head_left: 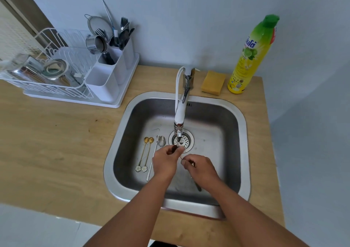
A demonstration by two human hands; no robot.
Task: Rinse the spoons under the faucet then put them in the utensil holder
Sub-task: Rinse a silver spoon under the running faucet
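Observation:
Both my hands are over the steel sink (pixel 244 129), just under the white faucet (pixel 179 112), where water runs onto the drain strainer (pixel 186 139). My left hand (pixel 164 161) pinches the dark bowl end of a spoon (pixel 173 148) at the stream. My right hand (pixel 201 168) pinches the thin handle of the same spoon. Two gold spoons (pixel 145 155) with flower ends and a silver spoon (pixel 158 148) lie on the sink floor to the left. The white utensil holder (pixel 111 72) stands at the back left with forks and spoons in it.
A white dish rack (pixel 49 70) with a strainer and glassware adjoins the holder. A yellow sponge (pixel 213 83) and a yellow-green dish soap bottle (pixel 250 57) stand behind the sink on the wooden counter (pixel 56 142). A dark utensil (pixel 198 186) lies under my right wrist.

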